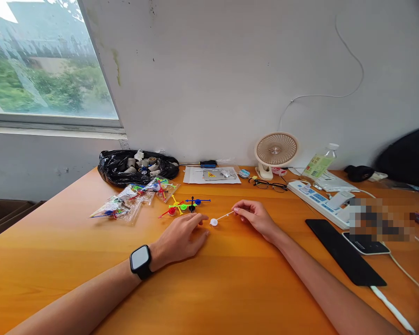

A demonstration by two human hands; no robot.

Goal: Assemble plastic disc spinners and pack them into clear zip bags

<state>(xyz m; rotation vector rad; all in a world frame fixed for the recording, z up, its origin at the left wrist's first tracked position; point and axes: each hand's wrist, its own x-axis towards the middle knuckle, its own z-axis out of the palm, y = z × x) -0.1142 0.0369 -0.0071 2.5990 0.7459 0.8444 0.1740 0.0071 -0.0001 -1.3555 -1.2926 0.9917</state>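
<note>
My right hand (256, 218) pinches the thin tip of a white plastic arrow spinner (214, 222) between thumb and fingers. The spinner's round hub points toward my left hand (179, 236), low over the wooden table. My left hand rests near the tabletop with its fingers apart, just left of the hub and holding nothing. Beyond its fingertips lies a loose cluster of coloured arrow spinners, among them a red one (172, 211), a blue one (198, 202) and a black one (192, 208). A smartwatch (140, 258) is on my left wrist.
Clear bags of coloured spinners (120, 204) lie at the left, before a black plastic bag (108, 170) of grey cylindrical pieces. Along the back are a screwdriver (207, 164), a fan (275, 150) and glasses (270, 186). A power strip (317, 200) and bottle (319, 163) stand right.
</note>
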